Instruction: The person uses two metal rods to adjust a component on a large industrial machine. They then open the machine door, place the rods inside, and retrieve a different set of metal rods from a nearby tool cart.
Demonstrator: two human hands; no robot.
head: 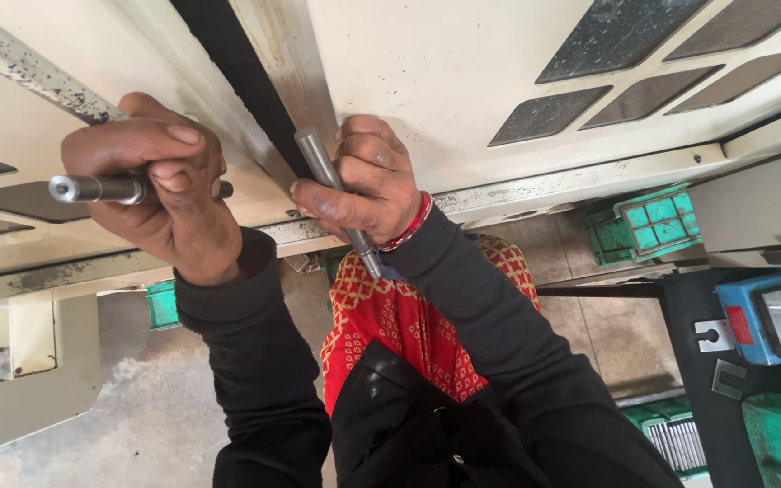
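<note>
Black sleeves, red cloth low down. Left hand [151, 185] shut tight on one steel rod [92, 188], lying sideways. Right hand [368, 185] shut tight on another rod [318, 163], tilted up against cream machine cover [463, 81]. Both rods held, neither put down yet.

Two grey metal rods, each held in a fist against a cream machine panel: one rod [99, 188] lies level, its end (with a small hole) pointing left; the other rod [336, 199] slants down-right.
</note>
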